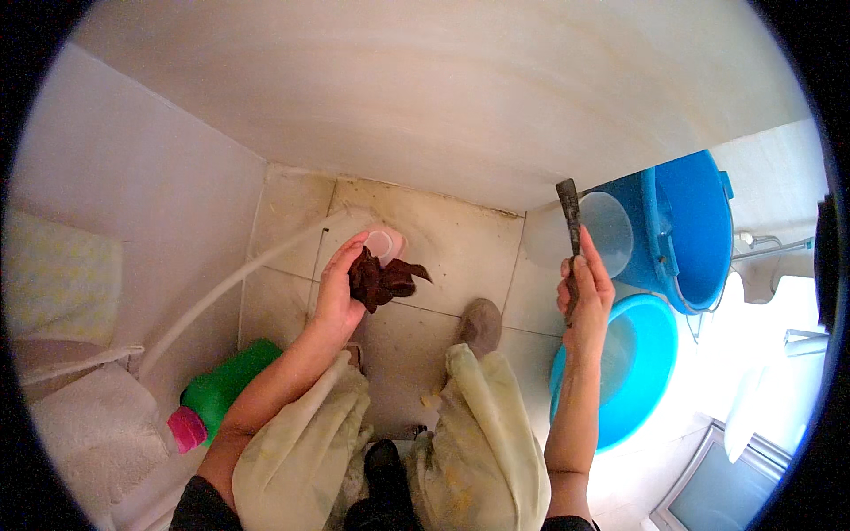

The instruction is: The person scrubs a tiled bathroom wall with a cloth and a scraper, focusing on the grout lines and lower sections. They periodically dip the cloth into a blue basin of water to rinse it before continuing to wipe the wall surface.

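Note:
My left hand [340, 290] grips a crumpled dark brown cloth [383, 277], with one loose corner sticking out to the right. Just beyond those fingers, a pink container [396, 239] with a round pale top stands on the tiled floor, partly hidden by hand and cloth. On the other side, my right hand [587, 285] is closed around the handle of a dark, worn flat-bladed tool [569, 202], perhaps a scraper. Its blade points up and away from me, in front of a translucent tub [607, 232]. The two hands are well apart.
A large blue bucket [694, 232] and a light-blue basin [654, 378] stand at the right. A pale hose [219, 289] runs from the floor along the left wall. Near my left forearm lies a green bottle [232, 378] with a pink cap. A wall [425, 99] rises ahead.

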